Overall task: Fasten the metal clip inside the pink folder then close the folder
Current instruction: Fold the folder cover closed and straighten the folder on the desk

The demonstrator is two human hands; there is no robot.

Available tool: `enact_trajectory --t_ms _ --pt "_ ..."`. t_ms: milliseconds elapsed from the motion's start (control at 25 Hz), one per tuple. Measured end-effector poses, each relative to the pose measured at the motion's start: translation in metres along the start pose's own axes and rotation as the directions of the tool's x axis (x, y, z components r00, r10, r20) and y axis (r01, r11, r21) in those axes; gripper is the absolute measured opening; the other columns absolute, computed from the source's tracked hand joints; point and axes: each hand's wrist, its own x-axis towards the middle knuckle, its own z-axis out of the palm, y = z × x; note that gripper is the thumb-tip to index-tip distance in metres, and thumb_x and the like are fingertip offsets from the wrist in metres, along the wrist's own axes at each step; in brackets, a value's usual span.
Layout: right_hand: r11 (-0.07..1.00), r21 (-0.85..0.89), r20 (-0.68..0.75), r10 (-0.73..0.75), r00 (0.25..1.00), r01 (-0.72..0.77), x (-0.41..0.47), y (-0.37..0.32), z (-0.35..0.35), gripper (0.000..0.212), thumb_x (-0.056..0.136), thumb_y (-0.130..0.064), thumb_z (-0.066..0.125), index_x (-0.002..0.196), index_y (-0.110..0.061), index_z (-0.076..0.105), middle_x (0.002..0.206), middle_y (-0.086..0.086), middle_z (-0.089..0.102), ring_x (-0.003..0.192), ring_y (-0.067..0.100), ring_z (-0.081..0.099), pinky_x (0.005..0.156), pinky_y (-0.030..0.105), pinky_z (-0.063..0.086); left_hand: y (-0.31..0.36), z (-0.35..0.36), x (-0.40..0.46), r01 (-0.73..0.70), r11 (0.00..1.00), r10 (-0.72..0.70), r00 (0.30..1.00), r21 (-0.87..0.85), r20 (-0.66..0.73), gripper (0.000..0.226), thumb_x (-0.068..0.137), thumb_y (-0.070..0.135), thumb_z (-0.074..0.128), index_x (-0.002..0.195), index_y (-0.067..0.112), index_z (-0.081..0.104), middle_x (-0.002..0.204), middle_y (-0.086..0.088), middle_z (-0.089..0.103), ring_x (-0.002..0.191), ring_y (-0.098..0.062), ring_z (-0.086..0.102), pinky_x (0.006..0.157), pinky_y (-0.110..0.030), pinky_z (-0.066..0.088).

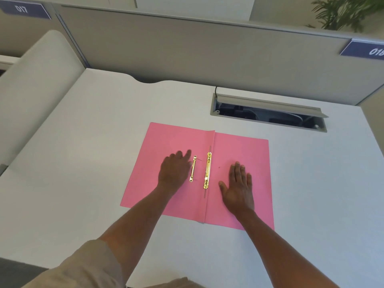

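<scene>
The pink folder [249, 154] lies open and flat on the white desk. A gold metal fastener strip [208, 170] runs along the inner spine fold. A shorter, loose gold clip bar [193, 169] lies on the left leaf, just left of the strip. My left hand [174, 169] rests on the left leaf with fingers spread, its fingertips close to the clip bar's upper end. My right hand [239, 188] lies flat, palm down, on the right leaf, apart from the metal parts. Neither hand holds anything.
An open grey cable hatch [268, 112] is set into the desk [83, 163] behind the folder. Grey partition walls [187, 50] close the back. A white rounded panel [35, 84] stands at the left. A green plant [342, 11] shows at the top right.
</scene>
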Motion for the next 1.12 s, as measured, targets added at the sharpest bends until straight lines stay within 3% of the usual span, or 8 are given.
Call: enact_trajectory --t_ms 80,240,400,720,920,1120 --pt "1.000 -0.008 0.000 -0.002 1.000 0.002 -0.001 0.000 0.001 0.076 0.098 -0.055 0.022 0.156 -0.011 0.001 0.165 0.008 0.000 0.152 0.026 -0.004 0.123 0.047 0.005 -0.026 0.004 -0.007 0.138 0.988 -0.135 0.989 0.072 -0.056 0.051 0.100 0.038 0.045 0.144 0.013 0.042 0.118 -0.012 0.061 0.099 -0.031 0.060 0.082 -0.041 0.049" --pt "0.999 -0.034 -0.002 -0.003 1.000 0.002 -0.001 0.002 0.002 0.076 0.098 -0.055 0.020 0.156 -0.011 0.001 0.165 0.009 0.000 0.152 0.025 -0.004 0.123 0.046 0.005 -0.073 0.008 -0.015 0.380 0.920 -0.387 0.920 0.099 0.063 0.057 0.100 0.047 0.039 0.148 0.016 0.035 0.141 -0.013 0.046 0.112 -0.039 0.054 0.094 -0.045 0.041" --pt "0.999 -0.051 0.003 -0.003 1.000 0.003 0.000 0.002 0.003 0.076 0.098 -0.056 0.019 0.156 -0.011 0.000 0.165 0.008 -0.001 0.152 0.025 -0.005 0.123 0.046 0.006 -0.083 0.007 -0.021 0.446 0.894 -0.448 0.886 0.044 0.118 0.056 0.101 0.050 0.035 0.149 0.021 0.032 0.146 -0.014 0.038 0.112 -0.041 0.051 0.097 -0.047 0.037" --pt "0.999 -0.050 -0.001 -0.012 1.000 0.012 0.000 0.002 0.003 0.076 0.097 -0.056 0.016 0.156 -0.011 -0.001 0.165 0.008 -0.001 0.152 0.025 -0.004 0.123 0.045 0.005 -0.091 -0.008 -0.012 0.495 0.863 -0.478 0.865 -0.103 0.153 0.056 0.103 0.042 0.037 0.153 0.017 0.029 0.139 -0.019 0.042 0.113 -0.043 0.053 0.097 -0.046 0.041" --pt "0.999 -0.031 -0.013 -0.012 1.000 0.012 -0.002 0.000 0.002 0.077 0.096 -0.056 0.015 0.156 -0.011 0.001 0.165 0.008 0.000 0.152 0.025 -0.003 0.123 0.044 0.003 -0.113 -0.014 -0.001 0.595 0.728 -0.567 0.802 -0.341 0.189 0.044 0.103 0.030 0.041 0.142 0.010 0.041 0.129 -0.025 0.046 0.113 -0.046 0.054 0.097 -0.047 0.042" --pt "1.000 -0.030 -0.026 -0.009 1.000 0.009 -0.001 0.001 0.002 0.076 0.096 -0.055 0.018 0.156 -0.010 0.004 0.165 0.008 0.003 0.152 0.024 -0.001 0.123 0.045 0.004 -0.131 -0.015 0.007 0.671 0.580 -0.649 0.723 -0.461 0.236 0.043 0.103 0.035 0.038 0.124 0.000 0.052 0.126 -0.027 0.051 0.117 -0.045 0.051 0.096 -0.047 0.041"
